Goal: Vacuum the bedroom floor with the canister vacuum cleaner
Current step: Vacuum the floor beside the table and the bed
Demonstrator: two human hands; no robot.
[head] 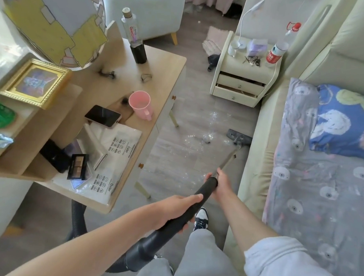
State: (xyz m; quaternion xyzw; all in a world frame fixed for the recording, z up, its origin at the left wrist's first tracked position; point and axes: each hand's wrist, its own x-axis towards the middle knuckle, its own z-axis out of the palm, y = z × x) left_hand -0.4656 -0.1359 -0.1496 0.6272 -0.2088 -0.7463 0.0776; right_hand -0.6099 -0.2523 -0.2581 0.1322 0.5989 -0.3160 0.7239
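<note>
Worktop [169,61] on the left is sitting cluttered right at the aisle edge: phone [103,116], pink cup [140,105], plastic bags [114,156] overhanging. Hose [79,214] is looping on the floor under its near corner; canister itself is not in view. Left hand [174,212] is gripping the black handle tube [193,202] low down, right hand [221,184] is wrapping around its top end where the metal wand [228,158] starts, both closed tight. Floor head [239,136] is sitting on the floor [176,158] just beside the bed [319,194] base, with crinkly clear film scraps [210,136] lying just left of it. Risks, my read: film is likely getting sucked in and blocking the head; hose could be snagging a worktop leg on a pull; a wide swing could be knocking the nightstand [240,86] with its half-open drawers.
</note>
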